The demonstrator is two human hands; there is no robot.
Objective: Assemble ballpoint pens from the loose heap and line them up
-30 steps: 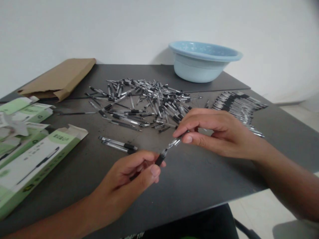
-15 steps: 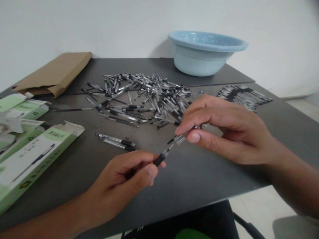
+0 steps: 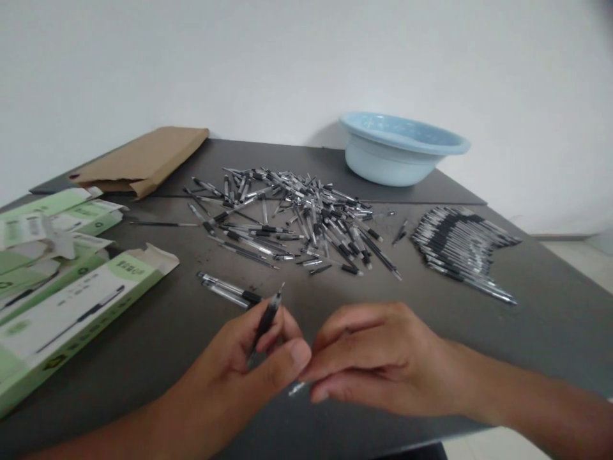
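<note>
Low in front of me, my left hand [image 3: 239, 390] is closed around a pen [image 3: 265, 324] with a black grip. The pen's bare tip points up and away from me. My right hand [image 3: 393, 364] is beside it, fingertips pinched together close to my left thumb. Poking out from under those fingertips is a small clear piece [image 3: 297, 387], which looks like a pen cap; most of it is hidden. Just beyond my left hand lie a couple of pens [image 3: 230, 291] with clear barrels and black grips.
A loose heap of pens and pen parts [image 3: 311, 214] covers the table's middle. Pens in a neat row [image 3: 460, 246] lie to the right. At the back stand a blue basin [image 3: 387, 160] and a brown paper bag [image 3: 143, 153]. Green-and-white boxes [image 3: 81, 306] fill the left side.
My right hand has come down and left, nearer to me, with the clear piece. The pen in my left hand has tipped more upright. My view has tilted up slightly.
</note>
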